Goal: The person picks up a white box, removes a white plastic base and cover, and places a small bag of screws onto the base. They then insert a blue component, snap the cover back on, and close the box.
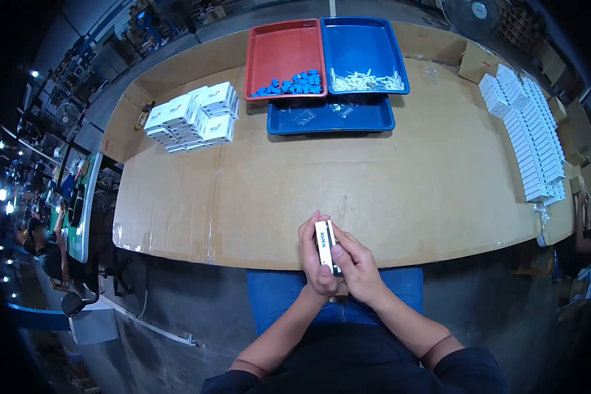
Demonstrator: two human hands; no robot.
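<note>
Near the table's front edge, a small white box (325,244) with dark lettering and a dark strip along one side is held between both hands. My left hand (313,259) wraps its left side, thumb near the lower end. From the right, my right hand (361,270) closes on the same box, its thumb pressed on the dark strip. The palms hide the underside of the box.
A red tray (284,56) holds blue pieces, and a blue tray (364,49) holds white pieces. Below them, another blue tray (331,125) contains clear plastic bits. Stacked white boxes (194,118) stand left; rows of white boxes (528,141) line the right. Cardboard (276,203) covers the table.
</note>
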